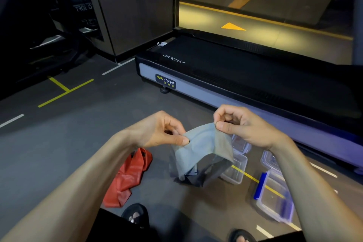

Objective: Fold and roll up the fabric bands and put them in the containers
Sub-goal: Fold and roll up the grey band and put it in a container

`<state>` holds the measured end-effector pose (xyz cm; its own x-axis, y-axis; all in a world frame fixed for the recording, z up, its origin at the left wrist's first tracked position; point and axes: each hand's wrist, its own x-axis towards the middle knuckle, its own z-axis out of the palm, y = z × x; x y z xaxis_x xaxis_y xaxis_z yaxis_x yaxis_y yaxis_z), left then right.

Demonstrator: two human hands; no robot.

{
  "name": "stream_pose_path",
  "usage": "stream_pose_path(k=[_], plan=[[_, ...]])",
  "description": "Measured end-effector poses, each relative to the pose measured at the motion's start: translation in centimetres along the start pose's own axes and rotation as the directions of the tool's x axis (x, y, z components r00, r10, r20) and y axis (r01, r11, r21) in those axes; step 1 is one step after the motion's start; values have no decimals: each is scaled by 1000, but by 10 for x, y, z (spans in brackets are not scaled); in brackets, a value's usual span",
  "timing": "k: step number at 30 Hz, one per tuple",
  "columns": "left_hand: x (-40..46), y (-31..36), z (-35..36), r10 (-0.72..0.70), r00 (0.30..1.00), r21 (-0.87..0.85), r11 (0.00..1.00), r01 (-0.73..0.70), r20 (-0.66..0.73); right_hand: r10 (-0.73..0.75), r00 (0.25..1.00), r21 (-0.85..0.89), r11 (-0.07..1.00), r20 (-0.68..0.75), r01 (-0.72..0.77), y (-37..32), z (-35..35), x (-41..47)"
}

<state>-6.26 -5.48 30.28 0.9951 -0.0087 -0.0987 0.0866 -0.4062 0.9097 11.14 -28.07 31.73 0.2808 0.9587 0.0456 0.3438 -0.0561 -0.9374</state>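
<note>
Thin, limp grey band [198,153] pinched at both upper corners by left hand [163,129] and right hand [243,125], sagging between. Crumpled red band [127,179] on dark floor [59,143] at left; clear plastic containers [235,169] at right.

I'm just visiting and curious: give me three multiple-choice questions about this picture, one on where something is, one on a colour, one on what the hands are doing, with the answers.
1. Where does the red band lie?
A. On the treadmill
B. On the floor, under the left forearm
C. In a container

2. What colour is the band held up?
A. Grey
B. Yellow
C. Green

3. How is that band held?
A. Left hand alone
B. Lying flat, untouched
C. Pinched by both hands

Answers:
1 B: it lies crumpled on the floor, outside the containers.
2 A: the grey band hangs between the hands.
3 C: the left hand and the right hand each pinch its top edge.
</note>
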Motion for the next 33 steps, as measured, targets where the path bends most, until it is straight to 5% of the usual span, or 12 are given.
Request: stream_pose_path(k=[10, 23, 33], plan=[[0, 0, -1, -33, 995, -146, 988, 47, 99, -3, 999, -43, 999, -40, 1, 0, -3, -3], [8, -10, 5, 30, 995, 46, 999, -25, -99, -35, 996, -219, 976, -79, 17, -5, 3, 0], [7, -12, 4, 165, 982, 59, 985, -160, -89, -5, 995, -236, 972, -95, -17, -1, 1, 0]])
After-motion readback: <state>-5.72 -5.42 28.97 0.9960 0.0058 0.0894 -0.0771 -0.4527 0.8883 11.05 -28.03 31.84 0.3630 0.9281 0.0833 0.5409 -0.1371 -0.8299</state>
